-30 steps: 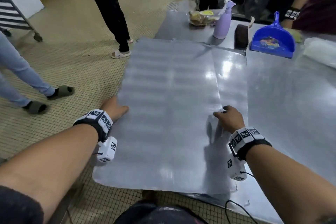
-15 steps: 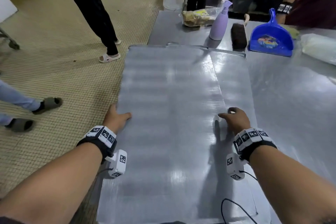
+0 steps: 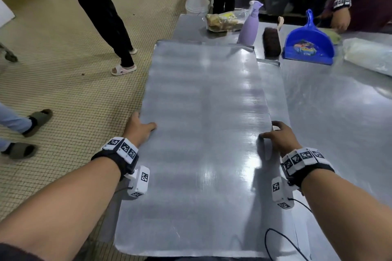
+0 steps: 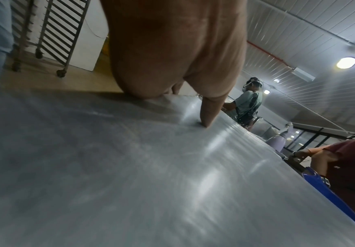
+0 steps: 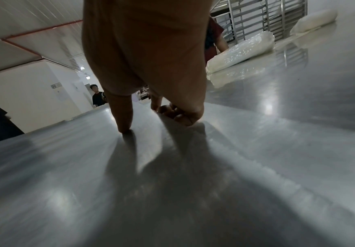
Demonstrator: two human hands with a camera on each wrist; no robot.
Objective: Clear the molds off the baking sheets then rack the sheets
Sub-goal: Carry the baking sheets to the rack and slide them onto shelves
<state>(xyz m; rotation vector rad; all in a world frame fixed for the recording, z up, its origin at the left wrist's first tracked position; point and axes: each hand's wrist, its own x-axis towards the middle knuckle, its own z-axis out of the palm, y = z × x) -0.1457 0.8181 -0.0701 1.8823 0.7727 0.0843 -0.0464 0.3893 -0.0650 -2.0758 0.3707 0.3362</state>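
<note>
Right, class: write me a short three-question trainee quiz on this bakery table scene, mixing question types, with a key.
1. True or false: round cake molds sit on the top flat grey metal baking sheet.
2. Multiple choice: the left hand holds the sheet at its A) far end B) left edge C) near corner.
3. Fill in: right of the lilac spray bottle lies a dark bristle brush, then a blue plastic ____.

Key: 1 false, no molds show on it. 2 B; the right hand takes the opposite edge. 3 dustpan.
</note>
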